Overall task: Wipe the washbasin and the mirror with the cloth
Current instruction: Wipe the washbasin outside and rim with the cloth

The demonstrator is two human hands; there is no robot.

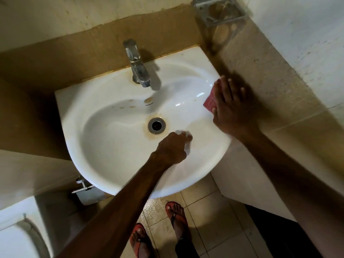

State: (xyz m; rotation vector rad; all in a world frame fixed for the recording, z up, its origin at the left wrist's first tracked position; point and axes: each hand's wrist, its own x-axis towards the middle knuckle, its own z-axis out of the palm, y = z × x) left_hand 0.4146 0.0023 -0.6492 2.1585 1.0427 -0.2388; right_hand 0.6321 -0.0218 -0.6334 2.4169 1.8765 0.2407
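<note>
- L forearm is reaching in from lower left; L hand (172,148) is sitting in the bowl near the round metal drain (156,125), fingers curled, tips blurred, can't tell if gripping anything.
- R hand (230,107) is lying flat, fingers spread, pressing the dark-red textured cloth (209,101) onto the right rim of the glossy white oval ceramic washbasin (111,146).
- Rust-brown staining is ringing the drain.

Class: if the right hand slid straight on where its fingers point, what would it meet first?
Likely the tan wall behind the back right corner of the white ceramic washbasin, below the metal soap holder; depth is unclear. The right hand presses the red cloth flat on the rim.
</note>
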